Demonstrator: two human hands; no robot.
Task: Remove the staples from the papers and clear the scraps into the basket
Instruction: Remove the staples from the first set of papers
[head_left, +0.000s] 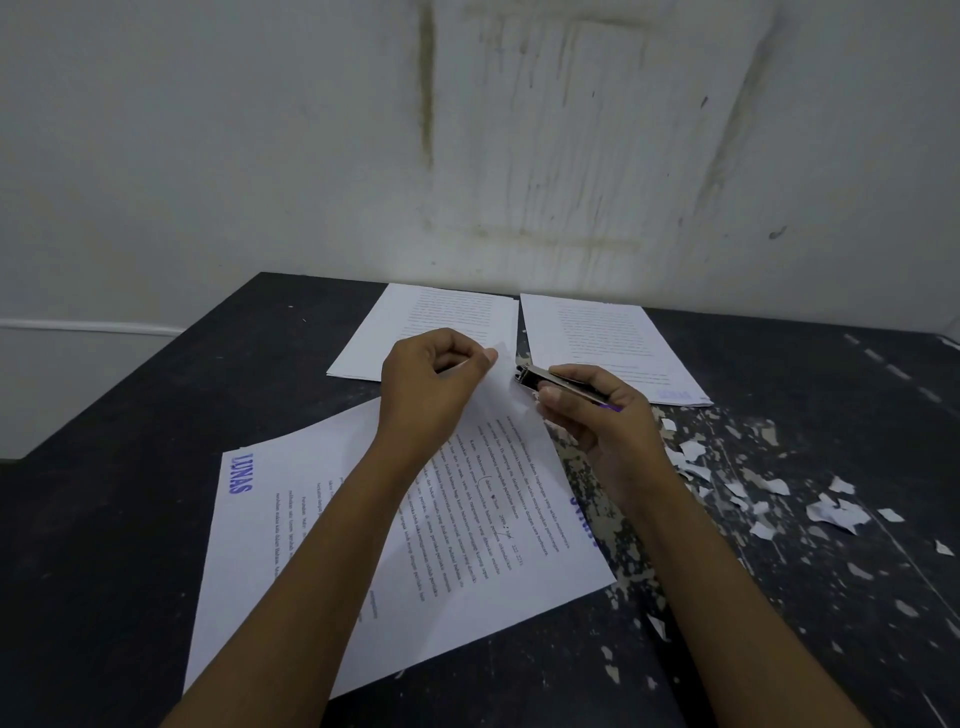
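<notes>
Here, a printed sheet (322, 519) lies askew on the dark surface (130, 519) at about 6 o'clock, with a blue "LUNAS" stamp near its 9 o'clock edge. Its far corner, toward 12 o'clock, is lifted off the surface. The left hand (426, 382) curls over that corner, and its fingers (485, 356) are pressed together, pinching the raised paper against the thumb.

Just beside it, at 1 o'clock of the sheet, the right hand (602, 415) grips a small metal staple remover (550, 382). The thumb lies along the tool's underside and the other fingers wrap round its rear, where a purple part shows. The tool's metal tip points toward 9 o'clock, close to the pinched corner; I cannot tell whether it touches the paper.

Farther back at 12 o'clock, two stacks of printed pages lie side by side near the stained wall (311, 156): the left stack (415, 332) and the right stack (597, 338).

Torn paper scraps (836, 514) are scattered over the surface from 2 to 4 o'clock, well apart from the sheet, among pale patches where the dark coating has flaked.
</notes>
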